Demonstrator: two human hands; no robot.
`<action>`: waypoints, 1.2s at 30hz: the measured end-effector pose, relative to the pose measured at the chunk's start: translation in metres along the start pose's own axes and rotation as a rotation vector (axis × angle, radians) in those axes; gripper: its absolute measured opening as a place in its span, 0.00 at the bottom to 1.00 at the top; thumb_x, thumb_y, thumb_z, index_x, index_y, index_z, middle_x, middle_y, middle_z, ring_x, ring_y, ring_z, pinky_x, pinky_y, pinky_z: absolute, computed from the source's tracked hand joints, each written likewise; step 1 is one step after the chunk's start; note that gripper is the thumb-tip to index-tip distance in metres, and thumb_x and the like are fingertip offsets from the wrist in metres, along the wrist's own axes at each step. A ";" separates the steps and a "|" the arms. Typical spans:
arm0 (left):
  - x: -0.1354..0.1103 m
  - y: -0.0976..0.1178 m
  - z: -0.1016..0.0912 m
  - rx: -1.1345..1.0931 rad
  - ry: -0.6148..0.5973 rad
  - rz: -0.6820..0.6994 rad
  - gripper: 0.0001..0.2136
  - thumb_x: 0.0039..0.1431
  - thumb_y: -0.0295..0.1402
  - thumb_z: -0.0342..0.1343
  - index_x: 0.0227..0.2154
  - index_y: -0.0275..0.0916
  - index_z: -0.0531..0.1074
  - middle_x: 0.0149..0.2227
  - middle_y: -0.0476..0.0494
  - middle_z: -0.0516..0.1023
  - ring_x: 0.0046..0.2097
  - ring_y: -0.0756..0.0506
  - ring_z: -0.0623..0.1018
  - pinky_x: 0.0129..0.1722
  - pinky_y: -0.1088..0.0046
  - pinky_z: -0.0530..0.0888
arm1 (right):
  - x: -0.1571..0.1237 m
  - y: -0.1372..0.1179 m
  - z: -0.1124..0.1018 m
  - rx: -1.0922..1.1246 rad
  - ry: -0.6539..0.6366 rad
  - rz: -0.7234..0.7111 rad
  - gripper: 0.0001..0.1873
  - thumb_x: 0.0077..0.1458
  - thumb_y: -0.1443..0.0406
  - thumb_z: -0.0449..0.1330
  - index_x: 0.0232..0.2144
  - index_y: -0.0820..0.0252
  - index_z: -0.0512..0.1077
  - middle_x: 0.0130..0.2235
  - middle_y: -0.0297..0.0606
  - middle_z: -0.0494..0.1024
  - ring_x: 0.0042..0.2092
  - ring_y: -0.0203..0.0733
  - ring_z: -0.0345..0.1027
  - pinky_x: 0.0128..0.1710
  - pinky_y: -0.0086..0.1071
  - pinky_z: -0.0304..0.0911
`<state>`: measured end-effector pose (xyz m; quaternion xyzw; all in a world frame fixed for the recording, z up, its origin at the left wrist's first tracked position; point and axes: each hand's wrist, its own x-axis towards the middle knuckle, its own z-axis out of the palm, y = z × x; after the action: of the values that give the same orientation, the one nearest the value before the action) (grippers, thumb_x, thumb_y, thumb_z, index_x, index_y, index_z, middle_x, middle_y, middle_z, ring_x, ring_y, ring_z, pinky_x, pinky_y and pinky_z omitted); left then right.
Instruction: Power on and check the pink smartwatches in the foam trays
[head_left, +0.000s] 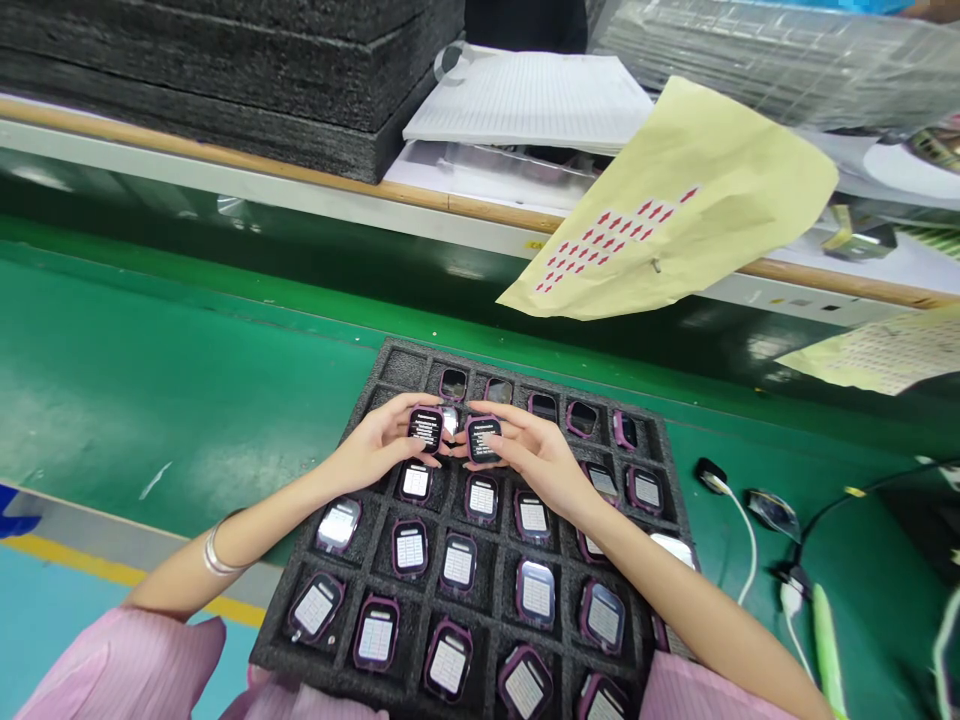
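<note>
A black foam tray (375, 400) with square pockets lies on the green belt, and most pockets hold small purple-rimmed watch bodies with lit screens (457, 562). My left hand (375, 448) is closed round one watch body (425, 427), its dark text screen facing up. My right hand (534, 455) grips a second watch body (482, 438) the same way. Both hands hover over the tray's far rows, the two watches nearly touching. A silver bangle sits on my left wrist.
A yellow sheet with red arrow stickers (675, 215) overhangs the belt's far rail. Black foam slabs (247, 80) and white ribbed sheets (532, 100) are stacked behind it. A charger puck with white cable (711, 475) and a green pen (825, 645) lie right of the tray.
</note>
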<state>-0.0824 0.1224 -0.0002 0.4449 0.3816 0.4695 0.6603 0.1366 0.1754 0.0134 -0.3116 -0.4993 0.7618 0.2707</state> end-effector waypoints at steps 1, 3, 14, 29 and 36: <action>0.000 0.000 0.000 0.002 -0.002 -0.001 0.20 0.55 0.28 0.56 0.51 0.38 0.64 0.42 0.41 0.73 0.43 0.44 0.76 0.41 0.62 0.79 | 0.000 0.000 0.001 -0.016 0.011 -0.007 0.22 0.54 0.63 0.64 0.52 0.56 0.69 0.43 0.41 0.79 0.44 0.49 0.74 0.42 0.45 0.73; 0.000 0.001 0.000 0.004 -0.005 0.001 0.19 0.55 0.28 0.56 0.51 0.38 0.64 0.42 0.42 0.74 0.42 0.44 0.76 0.41 0.63 0.79 | 0.000 0.000 0.002 -0.046 0.035 -0.013 0.22 0.53 0.63 0.65 0.51 0.56 0.69 0.43 0.41 0.79 0.44 0.49 0.75 0.41 0.44 0.74; 0.000 0.002 0.002 -0.004 0.058 0.017 0.17 0.56 0.33 0.58 0.48 0.36 0.66 0.37 0.43 0.76 0.38 0.45 0.78 0.34 0.68 0.80 | 0.002 0.001 0.001 0.029 0.059 -0.017 0.18 0.58 0.57 0.60 0.49 0.55 0.71 0.42 0.41 0.79 0.43 0.48 0.75 0.40 0.43 0.74; 0.001 0.006 -0.001 -0.063 0.089 0.076 0.18 0.55 0.35 0.58 0.47 0.34 0.66 0.34 0.41 0.77 0.35 0.44 0.79 0.31 0.69 0.79 | 0.039 0.012 -0.003 -0.647 -0.140 -0.229 0.32 0.53 0.67 0.61 0.57 0.59 0.54 0.45 0.43 0.76 0.44 0.44 0.74 0.44 0.38 0.71; 0.002 0.011 -0.008 0.025 0.119 0.106 0.26 0.47 0.27 0.63 0.49 0.34 0.62 0.36 0.43 0.74 0.34 0.48 0.76 0.28 0.76 0.75 | 0.116 0.013 0.014 -1.117 0.035 -0.389 0.21 0.50 0.66 0.64 0.48 0.62 0.68 0.42 0.44 0.71 0.45 0.49 0.66 0.47 0.43 0.63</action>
<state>-0.0920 0.1279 0.0080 0.4441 0.4020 0.5246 0.6049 0.0485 0.2468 -0.0184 -0.3220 -0.8682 0.3147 0.2085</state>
